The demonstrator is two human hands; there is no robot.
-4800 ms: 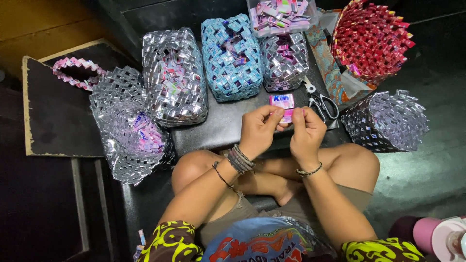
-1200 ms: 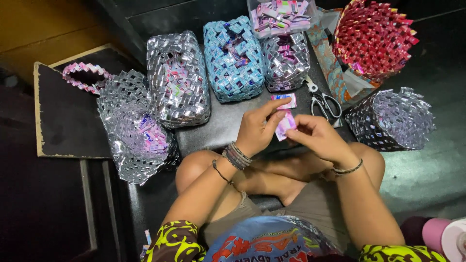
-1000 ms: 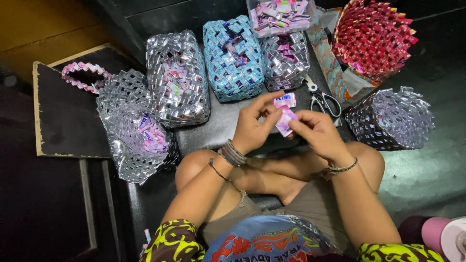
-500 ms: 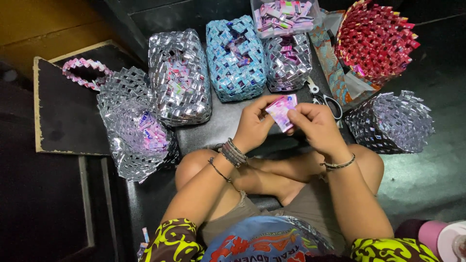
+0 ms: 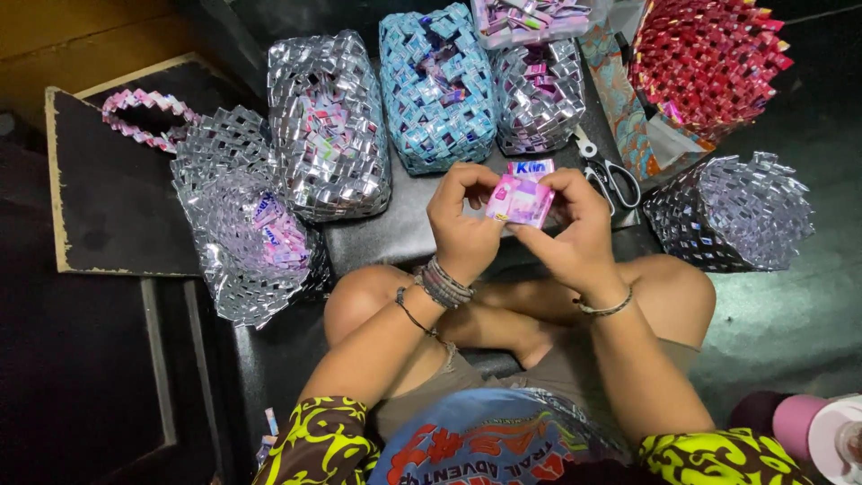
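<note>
A seated person, legs crossed on a dark floor, pinches a small pink wrapper (image 5: 519, 199) between both hands: the left hand (image 5: 462, 224) grips its left edge with thumb and fingers curled in, while the right hand (image 5: 570, 229) nips its right edge, thumb on top. The wrapper is held flat and facing up over the dark board (image 5: 404, 224) in front of the knees, and it looks only partly folded, so the strip is judged unfinished. Just beyond the wrapper a second pink wrapper (image 5: 532, 167) lies on the board, apparently not yet worked. To the right of the wrapper rest scissors (image 5: 611, 175), untouched. Beyond the wrapper stand a blue woven basket (image 5: 437, 85), a small silver woven basket (image 5: 539, 103) and a clear tub (image 5: 530, 16) of folded pieces, all holding stock that appears already folded. To the left of the wrapper sit a taller silver woven basket (image 5: 328, 126) and a floppy silver basket (image 5: 238, 216) with a pink woven handle (image 5: 144, 117). To the right of the wrapper are a red woven basket (image 5: 709, 58) and another silver basket (image 5: 732, 211) on its side. With several baskets woven and many pieces stored, much seems done, though this piece remains in hand.
</note>
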